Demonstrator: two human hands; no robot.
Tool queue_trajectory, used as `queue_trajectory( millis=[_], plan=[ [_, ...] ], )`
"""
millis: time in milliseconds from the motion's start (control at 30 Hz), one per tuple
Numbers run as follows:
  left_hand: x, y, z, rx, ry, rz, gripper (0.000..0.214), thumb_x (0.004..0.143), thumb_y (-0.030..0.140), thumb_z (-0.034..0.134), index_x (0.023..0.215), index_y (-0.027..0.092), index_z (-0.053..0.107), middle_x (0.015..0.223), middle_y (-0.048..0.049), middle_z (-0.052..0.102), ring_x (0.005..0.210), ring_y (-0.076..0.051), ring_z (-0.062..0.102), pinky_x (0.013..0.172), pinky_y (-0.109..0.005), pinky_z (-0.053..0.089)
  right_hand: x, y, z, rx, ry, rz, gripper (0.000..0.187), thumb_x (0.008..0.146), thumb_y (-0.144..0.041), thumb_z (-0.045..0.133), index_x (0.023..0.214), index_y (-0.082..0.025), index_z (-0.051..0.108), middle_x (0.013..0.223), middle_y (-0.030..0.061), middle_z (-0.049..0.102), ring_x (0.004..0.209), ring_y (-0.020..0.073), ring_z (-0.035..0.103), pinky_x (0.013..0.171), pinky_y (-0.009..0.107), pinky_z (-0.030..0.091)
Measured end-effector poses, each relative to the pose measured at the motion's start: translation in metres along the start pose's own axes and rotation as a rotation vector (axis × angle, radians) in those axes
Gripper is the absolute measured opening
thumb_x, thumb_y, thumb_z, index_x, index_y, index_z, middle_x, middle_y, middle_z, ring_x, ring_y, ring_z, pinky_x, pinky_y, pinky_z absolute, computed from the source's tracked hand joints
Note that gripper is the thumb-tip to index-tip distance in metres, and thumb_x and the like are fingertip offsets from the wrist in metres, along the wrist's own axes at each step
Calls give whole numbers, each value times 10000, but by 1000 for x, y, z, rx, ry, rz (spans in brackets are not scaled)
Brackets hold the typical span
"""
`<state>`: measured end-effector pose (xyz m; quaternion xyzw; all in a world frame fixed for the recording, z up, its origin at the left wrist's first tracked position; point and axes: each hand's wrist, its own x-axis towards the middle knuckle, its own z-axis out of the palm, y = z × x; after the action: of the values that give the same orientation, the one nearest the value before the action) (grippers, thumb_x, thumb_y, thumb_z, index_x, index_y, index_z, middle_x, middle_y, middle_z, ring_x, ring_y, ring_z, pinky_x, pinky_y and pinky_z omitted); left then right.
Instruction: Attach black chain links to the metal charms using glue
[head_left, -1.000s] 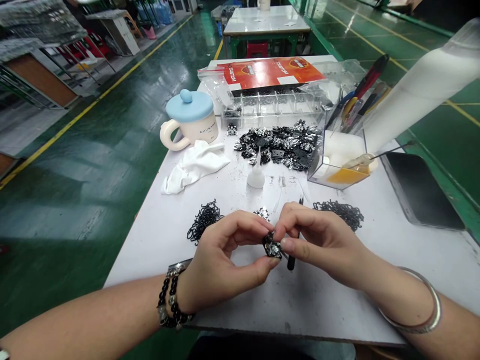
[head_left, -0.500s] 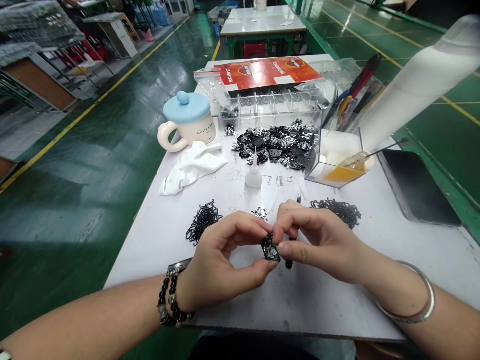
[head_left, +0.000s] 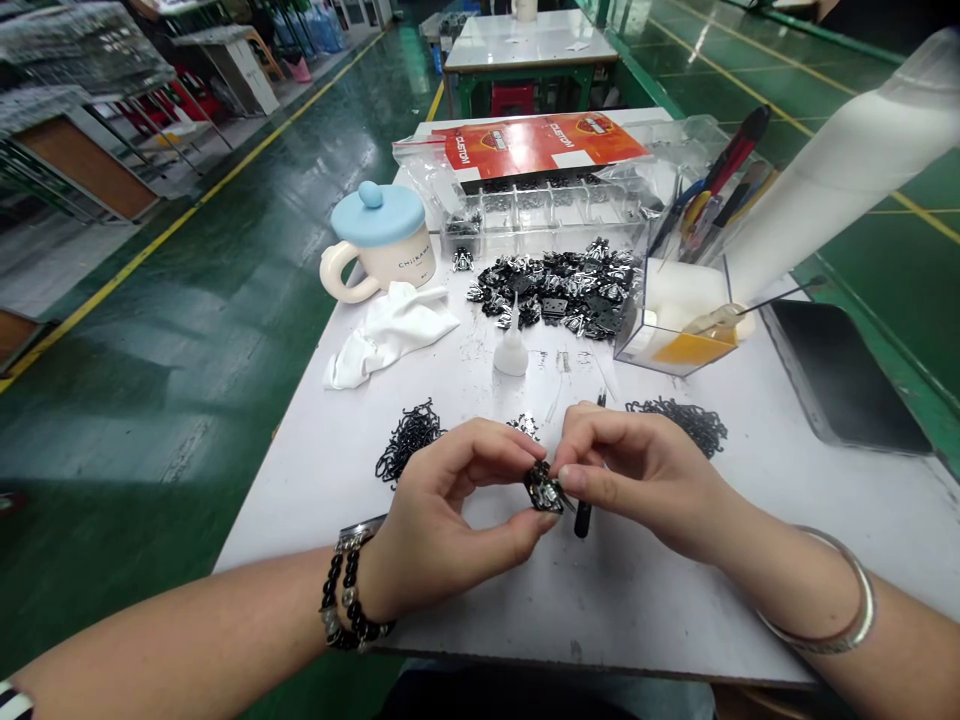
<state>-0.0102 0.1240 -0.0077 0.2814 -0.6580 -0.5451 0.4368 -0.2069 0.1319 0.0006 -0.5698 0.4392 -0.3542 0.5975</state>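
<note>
My left hand (head_left: 450, 510) and my right hand (head_left: 637, 480) pinch a small black-and-silver metal piece (head_left: 544, 489) between their fingertips, above the white table (head_left: 630, 600). Under my right fingers sits a thin black tool (head_left: 583, 520), perhaps tweezers; part of it is hidden. A black chain heap (head_left: 409, 440) lies beyond my left hand, and another (head_left: 690, 420) lies beyond my right. Farther off is a pile of black and silver metal parts (head_left: 555, 295), with a small white glue bottle (head_left: 511, 352) in front of it.
A blue-lidded mug (head_left: 382, 240) and a white cloth (head_left: 386, 335) stand at the far left of the table. Behind are a clear compartment tray (head_left: 547, 212) and a clear holder of tools (head_left: 675, 320). A dark pad (head_left: 840, 375) lies right.
The small piece has risen slightly and tilted between my fingers. My hands have shifted only a little.
</note>
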Motion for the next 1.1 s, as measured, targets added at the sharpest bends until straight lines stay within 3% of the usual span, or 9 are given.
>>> queue_trajectory(
  millis=[333, 633, 933, 1100],
  plan=[
    [-1, 0, 0, 31, 33, 19, 359, 655, -2, 728, 928, 181, 582, 957, -46, 630, 921, -150, 639, 820, -219, 564, 0, 1, 1, 68, -37, 37, 180, 806, -393, 659, 804, -213, 668, 692, -5, 505, 662, 119, 470, 587, 265, 352],
    [-1, -3, -1, 17, 32, 10, 362, 659, -3, 725, 938, 178, 583, 972, -46, 628, 931, -150, 644, 841, -232, 571, 3, 0, 7, 305, -86, 110, 181, 819, -345, 662, 790, -173, 613, 683, -20, 531, 625, 69, 449, 553, 200, 333],
    [0, -1, -1, 0, 58, -56, 330, 663, 24, 734, 919, 171, 586, 953, -38, 631, 886, -143, 669, 814, -216, 582, 3, -1, 10, 377, -58, 84, 114, 830, -268, 652, 791, -164, 623, 748, -16, 604, 709, 63, 532, 642, 165, 416],
    [2, 0, -1, 7, 82, -87, 306, 653, 49, 750, 891, 160, 591, 935, -44, 642, 859, -159, 683, 791, -233, 596, 3, -1, 11, 324, -17, 87, 138, 823, -292, 654, 787, -164, 617, 733, -7, 597, 687, 80, 531, 610, 187, 420]
  ],
)
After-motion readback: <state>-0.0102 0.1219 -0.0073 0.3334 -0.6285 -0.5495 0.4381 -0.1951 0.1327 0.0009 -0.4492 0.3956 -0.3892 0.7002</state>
